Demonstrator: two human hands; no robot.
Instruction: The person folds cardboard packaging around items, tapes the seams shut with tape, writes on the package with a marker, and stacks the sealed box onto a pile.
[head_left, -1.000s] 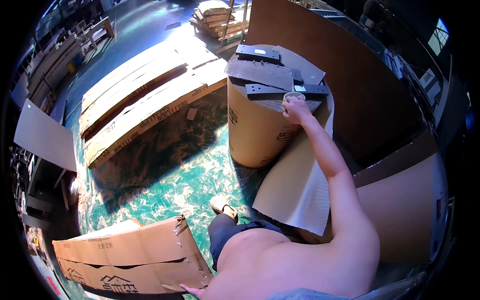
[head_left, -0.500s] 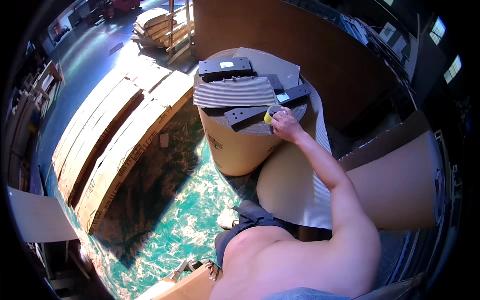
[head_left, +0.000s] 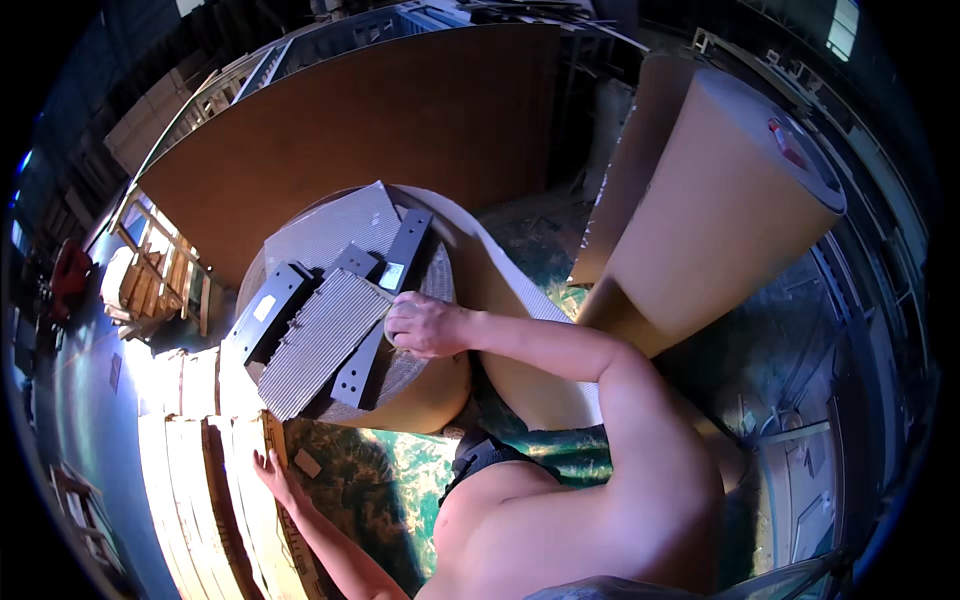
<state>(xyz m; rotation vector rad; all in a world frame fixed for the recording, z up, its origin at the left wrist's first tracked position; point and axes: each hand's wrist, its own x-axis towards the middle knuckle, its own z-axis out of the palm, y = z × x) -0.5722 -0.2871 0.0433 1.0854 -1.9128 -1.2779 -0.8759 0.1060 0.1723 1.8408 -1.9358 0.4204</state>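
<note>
My right hand (head_left: 428,325) is closed round a roll of tape, mostly hidden by the fingers, at the right edge of a corrugated cardboard piece (head_left: 325,345). That piece lies on the top of a big upright roll of corrugated cardboard (head_left: 425,390). Around and partly under it are dark flat bars with holes: one bar (head_left: 268,312) on the left, another bar (head_left: 408,245) with a white label at the back, and a third bar (head_left: 355,375) nearest me. My left hand (head_left: 275,480) hangs lower left with its fingers apart and nothing in it, near long cardboard-covered packages (head_left: 255,440).
A second big cardboard roll (head_left: 700,200) stands at the right, with a loose sheet (head_left: 540,380) running between the rolls. Behind rises a large brown board (head_left: 380,120). Stacked wood (head_left: 150,285) sits at far left. The green floor (head_left: 420,450) shows below the roll.
My view has turned to the right, so the rolls appear rotated and shifted. My left hand has come into view at lower left. My right hand still holds the tape roll.
</note>
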